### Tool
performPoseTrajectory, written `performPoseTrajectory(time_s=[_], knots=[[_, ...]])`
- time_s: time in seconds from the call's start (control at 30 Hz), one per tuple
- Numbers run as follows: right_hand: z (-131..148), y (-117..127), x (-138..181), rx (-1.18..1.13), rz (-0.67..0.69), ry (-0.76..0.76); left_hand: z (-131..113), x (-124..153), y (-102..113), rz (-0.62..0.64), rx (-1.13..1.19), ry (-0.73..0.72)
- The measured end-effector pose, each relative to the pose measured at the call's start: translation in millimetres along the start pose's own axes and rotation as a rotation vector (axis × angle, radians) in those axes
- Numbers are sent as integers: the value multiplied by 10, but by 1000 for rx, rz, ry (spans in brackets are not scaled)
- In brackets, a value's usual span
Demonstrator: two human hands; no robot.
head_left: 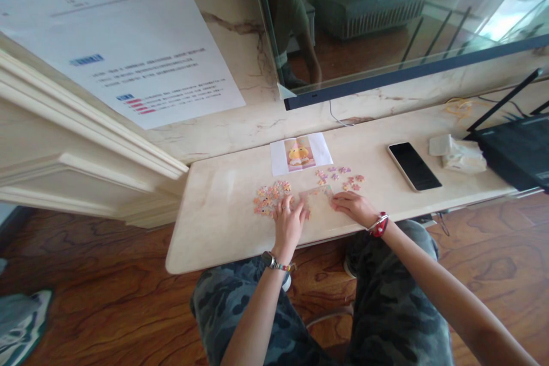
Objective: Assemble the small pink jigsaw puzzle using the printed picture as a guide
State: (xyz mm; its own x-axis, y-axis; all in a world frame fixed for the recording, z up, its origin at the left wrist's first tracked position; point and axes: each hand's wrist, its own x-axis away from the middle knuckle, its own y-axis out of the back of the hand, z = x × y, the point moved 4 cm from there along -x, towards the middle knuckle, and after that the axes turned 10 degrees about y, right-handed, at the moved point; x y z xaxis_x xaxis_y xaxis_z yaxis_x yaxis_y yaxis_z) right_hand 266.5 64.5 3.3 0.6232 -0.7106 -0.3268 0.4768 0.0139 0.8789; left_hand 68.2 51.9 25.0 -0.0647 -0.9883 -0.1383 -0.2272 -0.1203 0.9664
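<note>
We find no text that can be read. The large white sheet [115,34] on the wall carries printed lines, blue headings and red marks — all too blurred to make out. The small picture card [300,154] on the marble ledge [214,223] shows a yellow cartoon figure without legible words. The phone [414,166] screen is dark — we read nothing on it.

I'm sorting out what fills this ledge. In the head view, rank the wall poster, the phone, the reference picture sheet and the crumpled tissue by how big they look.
Largest to smallest:
1. wall poster, by far
2. reference picture sheet
3. phone, close to the sheet, so that order is unsure
4. crumpled tissue, roughly phone-sized, hard to separate
</note>
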Motion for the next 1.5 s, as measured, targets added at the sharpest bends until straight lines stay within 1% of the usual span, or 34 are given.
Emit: performPoseTrajectory(time_s=[0.13,0.2,0.27,0.33,0.4,0.47,0.53,0.63,0.73,0.9,1.0,1.07,1.13,1.2,1.27,1.4,1.5], knots=[[21,-22,17,-4,-23,-25,2,-9,-4,1,4,0],[18,-6,73,-19,-66,-43,3,-10,-5,2,1,3],[-25,44,169,-25,-137,-86,3,-9,-7,4,-6,3],[-126,124,290,-5,-221,-174,2,-9,-9,6,-13,0],[-269,198,396,39,-267,-290,2,-12,-10,8,-16,-2],[-414,244,450,84,-265,-386,4,-18,-10,10,-16,-2],[-528,258,444,108,-243,-430,5,-24,-6,11,-15,-6],[-616,242,388,84,-225,-421,4,-26,4,8,-16,-20],[-641,225,375,49,-230,-423,3,-18,8,5,-22,-38],[-608,237,404,44,-237,-438,3,-10,4,-10,-39,-40],[-541,257,335,76,-253,-419,-5,-17,5,-17,-41,-44],[-489,234,236,78,-215,-376,-10,-21,4,-16,-46,-40],[-459,184,124,77,-145,-340,-10,-22,0,-10,-54,-27],[-463,142,28,81,-99,-330,-6,-18,-6,-2,-59,-11],[-485,124,-37,68,-85,-332,-1,-10,-10,6,-60,1],[-485,174,-72,-2,-107,-346,-2,5,-3,12,-63,7],[-393,241,-19,-53,-149,-365,-5,10,3,15,-58,14]])
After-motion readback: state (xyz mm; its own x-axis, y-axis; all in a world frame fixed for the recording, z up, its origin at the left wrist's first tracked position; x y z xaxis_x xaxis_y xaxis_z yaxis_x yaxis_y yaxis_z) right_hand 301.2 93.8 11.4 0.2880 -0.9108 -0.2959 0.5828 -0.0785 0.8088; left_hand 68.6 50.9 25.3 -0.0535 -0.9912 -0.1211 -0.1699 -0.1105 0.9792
